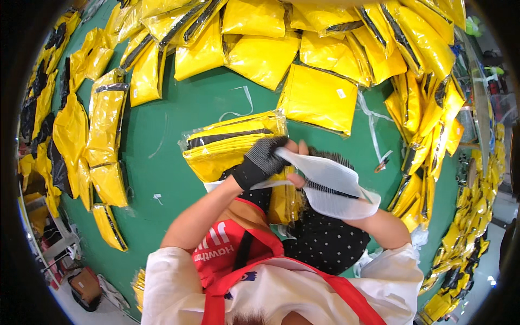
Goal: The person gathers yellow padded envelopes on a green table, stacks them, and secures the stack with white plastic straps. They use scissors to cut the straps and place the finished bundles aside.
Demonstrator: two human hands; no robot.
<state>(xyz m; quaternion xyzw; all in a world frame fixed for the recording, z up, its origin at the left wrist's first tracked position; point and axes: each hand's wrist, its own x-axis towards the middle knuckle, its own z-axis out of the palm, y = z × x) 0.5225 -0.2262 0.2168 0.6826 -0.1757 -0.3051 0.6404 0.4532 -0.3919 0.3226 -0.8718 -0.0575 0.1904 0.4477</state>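
White mesh sheet [330, 184], folded over with a dark strip along its lower fold, is held above the near edge of the green worktop [179, 114], both hands pinching it: the left hand [261, 158], in a dark speckled glove, grips its upper left corner, and the right hand [311, 168], mostly hidden behind the sheet, closes on it from beneath. Just under the hands lies a yellow garment with a black stripe in a clear plastic bag [227, 142], and many more yellow bagged garments [319, 97] are heaped around the worktop's far and side edges.
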